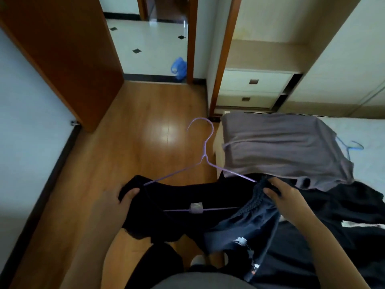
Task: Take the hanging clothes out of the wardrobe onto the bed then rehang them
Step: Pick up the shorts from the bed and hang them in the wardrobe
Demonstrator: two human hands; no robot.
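Observation:
A black top (183, 207) hangs on a purple wire hanger (205, 147) in front of me, hook pointing away. My left hand (119, 200) grips the top's left shoulder over the hanger end. My right hand (281, 195) pinches the right shoulder together with a dark blue patterned garment (248, 230) that droops below. A grey garment (279, 144) lies spread on the bed's corner, with a blue hanger (352, 147) sticking out beside it. More black clothes (337, 207) are piled on the bed (370, 130) to the right.
The wardrobe (256, 84) with drawers and an open recess stands behind the bed. An open wooden door (62, 49) is at the left. A blue plastic bag (179, 67) sits in the tiled doorway. Wooden floor (145, 126) stretches ahead.

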